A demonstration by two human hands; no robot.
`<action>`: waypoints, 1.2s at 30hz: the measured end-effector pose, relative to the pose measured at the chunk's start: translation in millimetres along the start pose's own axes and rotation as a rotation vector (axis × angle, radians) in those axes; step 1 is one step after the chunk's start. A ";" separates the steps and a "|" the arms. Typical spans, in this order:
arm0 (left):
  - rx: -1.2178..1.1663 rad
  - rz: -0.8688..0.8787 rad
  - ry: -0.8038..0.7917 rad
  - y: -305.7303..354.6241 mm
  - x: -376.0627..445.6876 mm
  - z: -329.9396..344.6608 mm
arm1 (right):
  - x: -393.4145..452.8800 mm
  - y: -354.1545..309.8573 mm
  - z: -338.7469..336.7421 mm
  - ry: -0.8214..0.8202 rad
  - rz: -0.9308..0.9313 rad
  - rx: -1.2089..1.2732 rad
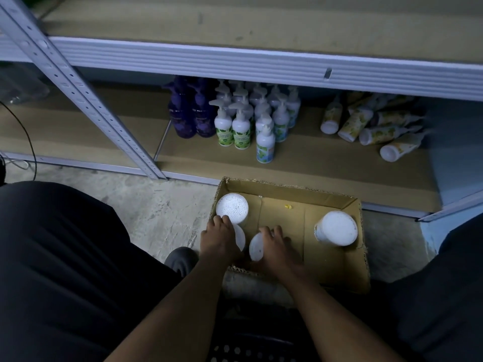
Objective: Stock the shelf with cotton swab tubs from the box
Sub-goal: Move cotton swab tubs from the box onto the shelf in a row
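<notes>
An open cardboard box (337,267) sits on the floor in front of the low shelf (313,163). Inside it, one white cotton swab tub (232,208) stands at the far left corner and another tub (337,228) stands at the right. My left hand (220,240) grips a third tub (241,239) at the box's near left, mostly hidden under the fingers. My right hand (274,246) grips a fourth tub (256,247) lying on its side, its round white end facing left.
On the low shelf stand two purple pump bottles (192,113), several white pump bottles (251,118) and several toppled yellow-labelled bottles (371,126). A metal upright (86,100) rises at left. My dark-clothed knees flank the box. A shoe (180,258) rests left of the box.
</notes>
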State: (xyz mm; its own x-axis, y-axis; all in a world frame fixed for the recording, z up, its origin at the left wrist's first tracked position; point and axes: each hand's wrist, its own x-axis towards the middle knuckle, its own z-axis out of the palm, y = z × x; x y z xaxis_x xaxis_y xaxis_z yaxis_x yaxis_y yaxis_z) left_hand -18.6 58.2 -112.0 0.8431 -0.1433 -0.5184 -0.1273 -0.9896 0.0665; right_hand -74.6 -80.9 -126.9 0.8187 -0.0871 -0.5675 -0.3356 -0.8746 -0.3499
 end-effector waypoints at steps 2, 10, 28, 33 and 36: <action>-0.049 0.022 -0.042 2.1 -2.1 -12.7 | -3.6 -1.3 -13.0 0.012 -0.008 0.039; 0.026 0.168 -0.073 28.4 -24.1 -106.3 | -30.0 -11.5 -109.1 0.076 -0.081 0.030; 0.083 0.555 0.431 119.4 -128.6 -355.4 | -175.9 -18.1 -367.2 0.413 -0.190 -0.180; 0.114 0.579 0.482 154.3 -132.2 -408.7 | -186.4 -16.1 -433.1 0.523 -0.137 -0.272; 0.136 0.587 0.502 173.2 -126.8 -427.0 | -182.8 -13.6 -456.8 0.533 -0.088 -0.269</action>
State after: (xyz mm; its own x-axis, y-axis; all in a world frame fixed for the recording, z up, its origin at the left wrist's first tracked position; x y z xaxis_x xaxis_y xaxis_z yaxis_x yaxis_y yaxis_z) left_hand 75.5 -99.2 329.3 0.7494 -0.6619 0.0188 -0.6606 -0.7455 0.0884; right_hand -6.8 -270.9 322.1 0.9821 -0.1755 -0.0687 -0.1836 -0.9733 -0.1377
